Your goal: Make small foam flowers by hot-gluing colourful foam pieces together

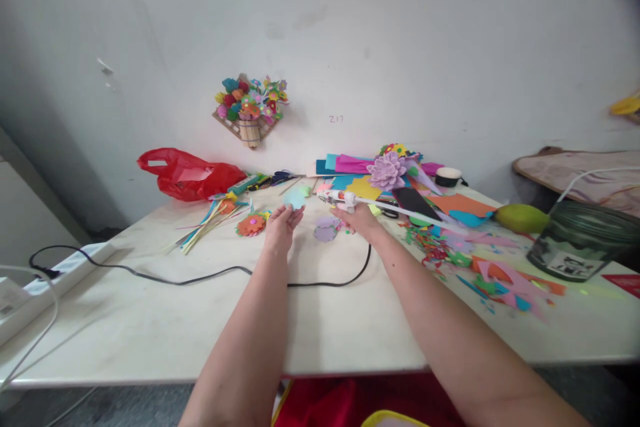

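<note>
My left hand (281, 228) pinches a light blue piece of craft foam or paper (295, 197) by its near edge, raised a little over the table. A white hot glue gun (346, 199) is in my right hand (359, 219), its nozzle pointing left toward the blue piece, with a gap between them. From its back a long white glue stick (400, 208) sticks out. Between my hands a lilac scalloped flower cutout (326, 228) lies on the table. Left of my left hand rests an orange scalloped flower (251, 224) with a pink centre.
A black cord (200, 280) crosses the white table (150, 327) to a power strip (80, 263) at left. Behind are a red plastic bag (193, 177) and scissors (283, 177). Colored sheets (345, 165), scraps (510, 283) and a glass jar (580, 240) occupy the right.
</note>
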Motion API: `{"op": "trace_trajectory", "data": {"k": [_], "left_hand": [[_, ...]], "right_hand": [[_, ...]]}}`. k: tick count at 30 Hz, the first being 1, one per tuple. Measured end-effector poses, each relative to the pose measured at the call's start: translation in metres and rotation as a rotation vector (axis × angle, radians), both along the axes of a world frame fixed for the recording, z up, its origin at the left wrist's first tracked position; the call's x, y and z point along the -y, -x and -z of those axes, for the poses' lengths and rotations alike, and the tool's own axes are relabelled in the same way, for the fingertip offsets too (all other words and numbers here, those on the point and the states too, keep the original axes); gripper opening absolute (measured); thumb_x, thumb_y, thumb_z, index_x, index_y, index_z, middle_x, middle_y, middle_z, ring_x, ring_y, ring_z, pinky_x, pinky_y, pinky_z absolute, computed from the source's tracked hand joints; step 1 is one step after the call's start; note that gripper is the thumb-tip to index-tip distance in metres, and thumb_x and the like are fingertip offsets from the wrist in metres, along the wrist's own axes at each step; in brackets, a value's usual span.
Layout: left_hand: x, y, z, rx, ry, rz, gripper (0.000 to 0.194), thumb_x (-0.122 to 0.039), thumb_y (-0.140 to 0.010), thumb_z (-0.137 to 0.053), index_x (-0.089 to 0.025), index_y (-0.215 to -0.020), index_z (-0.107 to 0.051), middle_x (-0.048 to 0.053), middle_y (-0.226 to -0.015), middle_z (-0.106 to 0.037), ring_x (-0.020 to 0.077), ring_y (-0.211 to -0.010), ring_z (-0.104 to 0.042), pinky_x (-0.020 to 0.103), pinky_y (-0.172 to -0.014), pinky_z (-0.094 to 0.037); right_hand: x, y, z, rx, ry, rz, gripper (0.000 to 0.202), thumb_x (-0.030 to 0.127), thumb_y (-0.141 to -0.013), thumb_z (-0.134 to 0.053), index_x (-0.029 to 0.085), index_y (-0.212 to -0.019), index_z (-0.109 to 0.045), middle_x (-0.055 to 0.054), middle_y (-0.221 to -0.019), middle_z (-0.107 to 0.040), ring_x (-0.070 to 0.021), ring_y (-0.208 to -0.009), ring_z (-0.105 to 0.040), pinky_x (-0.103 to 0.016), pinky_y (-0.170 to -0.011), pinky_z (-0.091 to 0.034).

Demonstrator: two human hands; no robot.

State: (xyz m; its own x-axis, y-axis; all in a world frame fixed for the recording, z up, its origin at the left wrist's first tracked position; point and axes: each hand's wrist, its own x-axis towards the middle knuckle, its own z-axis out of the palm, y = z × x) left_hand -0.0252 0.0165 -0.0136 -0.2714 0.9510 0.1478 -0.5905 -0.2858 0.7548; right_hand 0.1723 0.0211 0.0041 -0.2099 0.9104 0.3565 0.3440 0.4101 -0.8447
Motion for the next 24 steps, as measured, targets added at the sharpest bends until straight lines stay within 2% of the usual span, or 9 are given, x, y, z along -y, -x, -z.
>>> {"op": "trace_trajectory", "data": {"k": [2,5,8,10,15,19,22,24], "left_hand": [[0.001,0.006,-0.005,0.060,-0.019,-0.056,0.009,-0.010,-0.071,-0.057,-0.016,-0.073,-0.049,0.001,-0.068,-0.064,0.0162,-0.077,-0.065,0.025,-0.071,-0.051],[0.002,0.015,-0.013,0.115,-0.046,-0.135,0.011,-0.010,-0.071,-0.057,-0.017,-0.073,-0.049,0.000,-0.071,-0.064,0.0142,-0.078,-0.065,0.024,-0.073,-0.050],[0.003,0.021,-0.020,0.131,-0.070,-0.178,0.011,-0.010,-0.072,-0.057,-0.017,-0.074,-0.049,0.000,-0.073,-0.066,0.0126,-0.078,-0.064,0.022,-0.072,-0.050],[0.004,0.021,-0.024,0.125,-0.093,-0.175,0.011,-0.010,-0.072,-0.057,-0.018,-0.074,-0.049,0.000,-0.075,-0.066,0.0124,-0.078,-0.064,0.022,-0.070,-0.050],[0.006,0.013,-0.028,0.056,-0.120,-0.123,0.010,-0.011,-0.070,-0.060,-0.016,-0.074,-0.051,0.001,-0.072,-0.066,0.0132,-0.074,-0.065,0.020,-0.066,-0.051],[0.006,0.005,-0.024,-0.010,-0.102,-0.026,0.013,-0.012,-0.067,-0.064,-0.015,-0.073,-0.052,0.001,-0.068,-0.065,0.0155,-0.073,-0.065,0.023,-0.067,-0.051],[0.005,0.001,-0.020,-0.064,-0.082,0.034,0.015,-0.014,-0.066,-0.065,-0.014,-0.074,-0.052,0.003,-0.070,-0.065,0.0165,-0.074,-0.065,0.024,-0.067,-0.051],[0.005,-0.002,-0.017,-0.077,-0.076,0.058,0.016,-0.014,-0.066,-0.065,-0.014,-0.073,-0.051,0.003,-0.069,-0.065,0.0171,-0.073,-0.065,0.025,-0.066,-0.052]], "right_hand": [[-0.001,0.004,0.002,0.102,-0.090,0.073,0.032,0.043,-0.068,-0.058,0.017,-0.087,-0.059,-0.002,-0.073,-0.062,-0.0136,-0.062,-0.056,-0.025,-0.056,-0.045],[-0.003,0.010,0.006,0.284,-0.152,0.119,0.034,0.031,-0.068,-0.059,0.019,-0.100,-0.057,-0.004,-0.094,-0.063,-0.0188,-0.085,-0.057,-0.029,-0.074,-0.044],[-0.005,0.019,0.012,0.408,-0.191,0.044,0.045,0.021,-0.072,-0.052,0.019,-0.117,-0.048,-0.007,-0.110,-0.058,-0.0194,-0.098,-0.053,-0.028,-0.081,-0.040],[-0.006,0.027,0.017,0.503,-0.253,-0.006,0.049,0.018,-0.071,-0.053,0.016,-0.120,-0.046,-0.010,-0.116,-0.053,-0.0205,-0.103,-0.050,-0.028,-0.084,-0.038],[0.006,0.053,0.025,0.717,-0.325,0.033,0.035,0.025,-0.077,-0.050,0.019,-0.112,-0.054,-0.009,-0.101,-0.058,-0.0208,-0.092,-0.053,-0.028,-0.076,-0.040],[0.019,0.072,0.023,0.835,-0.413,0.001,0.034,0.018,-0.079,-0.044,0.014,-0.111,-0.055,-0.011,-0.098,-0.059,-0.0216,-0.092,-0.051,-0.029,-0.077,-0.039],[0.020,0.073,0.016,0.852,-0.403,-0.003,0.031,0.022,-0.079,-0.046,0.014,-0.106,-0.060,-0.012,-0.095,-0.059,-0.0222,-0.090,-0.051,-0.030,-0.077,-0.038],[0.016,0.062,0.010,0.827,-0.411,0.012,0.030,0.030,-0.081,-0.045,0.017,-0.099,-0.064,-0.012,-0.093,-0.060,-0.0221,-0.090,-0.051,-0.031,-0.077,-0.036]]}}
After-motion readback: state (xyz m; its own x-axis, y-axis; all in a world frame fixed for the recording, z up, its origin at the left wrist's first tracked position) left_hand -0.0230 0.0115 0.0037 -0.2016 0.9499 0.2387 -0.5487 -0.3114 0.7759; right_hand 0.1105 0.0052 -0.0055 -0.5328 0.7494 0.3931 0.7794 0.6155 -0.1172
